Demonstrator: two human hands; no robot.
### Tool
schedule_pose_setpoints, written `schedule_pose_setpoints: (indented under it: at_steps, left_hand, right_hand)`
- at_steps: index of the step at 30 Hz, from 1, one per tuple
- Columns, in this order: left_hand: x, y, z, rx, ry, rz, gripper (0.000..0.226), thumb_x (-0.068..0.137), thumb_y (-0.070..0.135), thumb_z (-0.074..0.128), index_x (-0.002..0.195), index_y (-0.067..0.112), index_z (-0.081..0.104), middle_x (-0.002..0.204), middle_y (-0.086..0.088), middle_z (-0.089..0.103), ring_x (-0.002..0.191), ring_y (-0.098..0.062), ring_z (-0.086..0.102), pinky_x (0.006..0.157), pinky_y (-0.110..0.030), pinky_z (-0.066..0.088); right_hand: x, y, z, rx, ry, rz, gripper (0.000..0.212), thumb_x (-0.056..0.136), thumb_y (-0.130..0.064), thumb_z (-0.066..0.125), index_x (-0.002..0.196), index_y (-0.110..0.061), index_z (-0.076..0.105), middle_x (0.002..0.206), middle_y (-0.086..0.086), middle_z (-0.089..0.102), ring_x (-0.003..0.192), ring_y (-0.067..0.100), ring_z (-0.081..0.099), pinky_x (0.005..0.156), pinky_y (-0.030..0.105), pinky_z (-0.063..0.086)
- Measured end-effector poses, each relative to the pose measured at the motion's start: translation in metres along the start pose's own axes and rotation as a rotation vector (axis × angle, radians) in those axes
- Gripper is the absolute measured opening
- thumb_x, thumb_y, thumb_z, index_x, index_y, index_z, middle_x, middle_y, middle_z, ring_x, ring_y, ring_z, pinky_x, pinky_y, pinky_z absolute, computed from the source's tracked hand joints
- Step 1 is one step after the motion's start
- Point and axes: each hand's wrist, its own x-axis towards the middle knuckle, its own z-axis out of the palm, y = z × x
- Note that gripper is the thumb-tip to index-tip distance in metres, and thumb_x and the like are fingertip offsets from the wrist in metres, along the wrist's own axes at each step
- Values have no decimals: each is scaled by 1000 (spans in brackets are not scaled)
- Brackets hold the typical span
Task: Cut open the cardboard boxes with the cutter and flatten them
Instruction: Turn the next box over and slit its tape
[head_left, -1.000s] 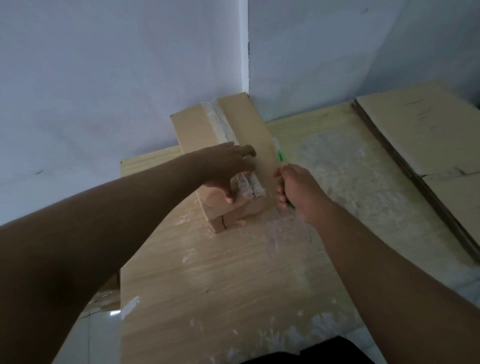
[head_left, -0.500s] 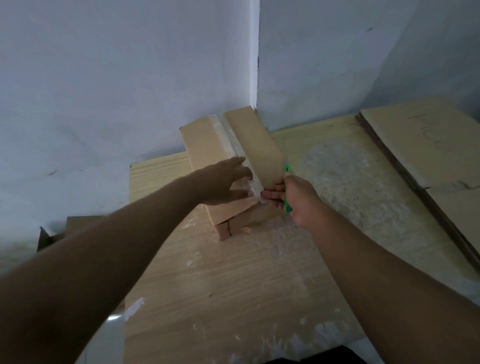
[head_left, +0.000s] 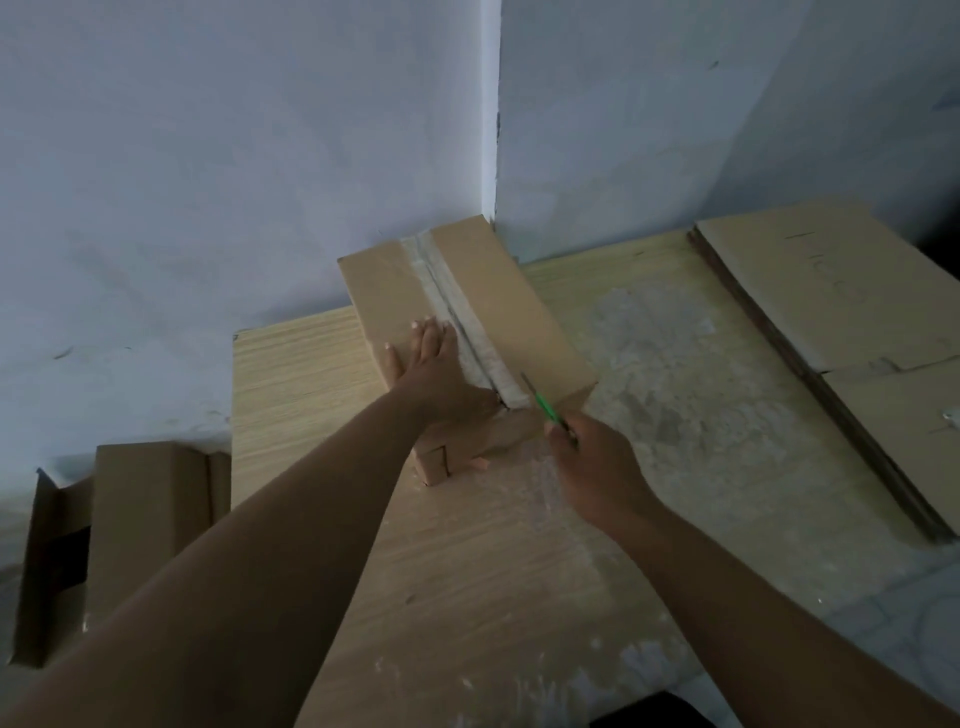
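Taped cardboard box (head_left: 519, 322) under flat-fingered left grip (head_left: 434, 374); right grip (head_left: 592, 467) clasps green cutter (head_left: 545, 408).

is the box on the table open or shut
Shut: the box has its top flaps flat, tape along the seam; the cutter blade sits at its near end.

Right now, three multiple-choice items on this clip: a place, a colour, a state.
1. The left hand rests on the box: A left of the taped seam; B right of it; C across it.
2. The cutter in the right hand is: A red; B green; C black.
3. The box's top flaps: A torn off; B shut; C standing open.
1 A, palm flat beside the tape; 2 B, green shows above the fingers; 3 B, the top lies level.
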Motion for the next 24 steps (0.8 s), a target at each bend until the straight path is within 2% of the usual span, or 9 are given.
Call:
schedule_pose_setpoints:
  at_steps: [4, 7, 13, 18, 24]
  left_hand:
    - [-1, 5, 7, 22, 47, -35, 121, 84, 81, 53, 164, 14, -8, 171, -7, -19, 156, -22, -23, 122, -60, -17]
    - [-3, 6, 6, 43, 51, -45, 117, 87, 81, 48, 164, 14, -7, 172, -7, -17, 157, -23, -21, 121, -60, -17]
    - [-1, 4, 4, 28, 40, -55, 122, 83, 84, 50, 164, 15, -8, 172, -6, -17, 157, -22, -20, 119, -61, -18]
    - [-2, 3, 3, 4, 51, -45, 124, 81, 84, 53, 165, 15, -7, 172, -6, -15, 158, -21, -19, 119, -61, -18]
    - [-2, 2, 1, -19, 50, -43, 121, 83, 82, 52, 165, 14, -5, 173, -5, -11, 158, -21, -16, 120, -60, -18]
  right_hand:
    - [-37, 6, 8, -153, 19, -44, 32, 106, -36, 32, 100, -18, 58, 81, 1, 55, 76, 23, 56, 65, 36, 41]
    - [-47, 4, 8, -212, 25, -50, 30, 106, -35, 32, 105, -19, 58, 82, 0, 51, 75, 21, 54, 66, 38, 45]
    - [-39, -7, 12, -205, 65, -64, 29, 106, -32, 36, 95, -15, 58, 82, 3, 53, 76, 25, 55, 65, 38, 42]
    - [-33, -18, 16, -231, 75, -45, 31, 106, -32, 37, 97, -13, 60, 89, 6, 60, 83, 26, 59, 69, 38, 43]
    - [-25, -25, 16, -237, 60, -10, 28, 106, -31, 38, 88, -17, 54, 82, 1, 53, 81, 25, 59, 65, 33, 38]
